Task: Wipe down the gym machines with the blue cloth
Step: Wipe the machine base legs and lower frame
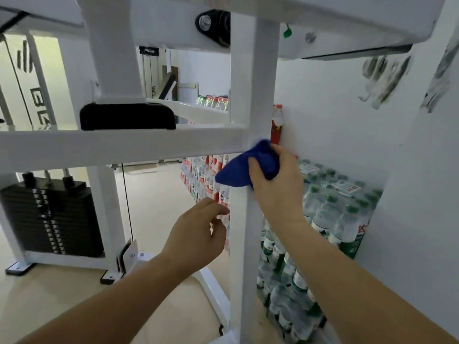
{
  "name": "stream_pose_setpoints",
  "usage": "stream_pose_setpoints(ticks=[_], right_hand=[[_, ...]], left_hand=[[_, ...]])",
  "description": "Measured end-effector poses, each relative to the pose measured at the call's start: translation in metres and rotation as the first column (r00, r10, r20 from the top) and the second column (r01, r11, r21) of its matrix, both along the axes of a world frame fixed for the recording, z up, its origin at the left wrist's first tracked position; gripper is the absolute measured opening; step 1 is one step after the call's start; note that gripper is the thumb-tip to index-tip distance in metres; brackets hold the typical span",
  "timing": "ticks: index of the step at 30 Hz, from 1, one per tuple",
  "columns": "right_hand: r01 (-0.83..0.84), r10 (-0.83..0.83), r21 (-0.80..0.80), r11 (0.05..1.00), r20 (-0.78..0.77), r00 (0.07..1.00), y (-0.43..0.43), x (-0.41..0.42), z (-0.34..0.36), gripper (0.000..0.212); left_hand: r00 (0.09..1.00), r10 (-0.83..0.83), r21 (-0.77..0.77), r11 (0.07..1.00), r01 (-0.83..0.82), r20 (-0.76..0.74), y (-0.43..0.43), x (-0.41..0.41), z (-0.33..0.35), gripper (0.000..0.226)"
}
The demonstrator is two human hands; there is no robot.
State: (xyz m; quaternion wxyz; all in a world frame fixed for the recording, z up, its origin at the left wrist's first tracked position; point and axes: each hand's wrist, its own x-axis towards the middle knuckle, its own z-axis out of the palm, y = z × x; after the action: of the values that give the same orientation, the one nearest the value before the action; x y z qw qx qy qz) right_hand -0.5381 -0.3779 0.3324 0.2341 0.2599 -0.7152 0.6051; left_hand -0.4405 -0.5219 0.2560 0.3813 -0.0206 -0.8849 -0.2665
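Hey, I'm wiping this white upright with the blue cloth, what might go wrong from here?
The right hand grips the blue cloth bunched up, so little of it meets the white upright; spots may get missed.
Stacked water bottles stand close behind the upright; wiping lower, the arm might knock them.
The left hand hovers beside the upright just below the cloth; a downward stroke may bump it.

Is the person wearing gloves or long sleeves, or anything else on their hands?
No. The left hand and the right hand are bare, with no gloves, rings or watch showing. Both forearms are bare too, and no sleeve is in view right down to the picture's bottom edge.
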Motion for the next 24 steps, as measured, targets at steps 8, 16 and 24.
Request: stream_pose_setpoints(ticks=[8, 16, 24], right_hand=[[0.012, -0.073, 0.203, 0.979, 0.296, 0.952, 0.003, 0.009, -0.146, 0.036], [0.133, -0.134, 0.127, 0.983, 0.005, 0.991, -0.02, -0.015, -0.089, 0.068], [0.0, -0.137, 0.322, 0.947, 0.402, 0.906, -0.001, -0.001, -0.223, 0.062]], left_hand=[[0.996, 0.064, 0.122, 0.99, -0.071, 0.061, 0.0, -0.001, -0.053, 0.027], [0.986, 0.166, 0.341, 0.929, -0.145, -0.033, 0.002, -0.015, -0.053, 0.044], [0.982, 0.019, 0.41, 0.907, -0.095, 0.187, 0.01, -0.02, -0.108, 0.046]])
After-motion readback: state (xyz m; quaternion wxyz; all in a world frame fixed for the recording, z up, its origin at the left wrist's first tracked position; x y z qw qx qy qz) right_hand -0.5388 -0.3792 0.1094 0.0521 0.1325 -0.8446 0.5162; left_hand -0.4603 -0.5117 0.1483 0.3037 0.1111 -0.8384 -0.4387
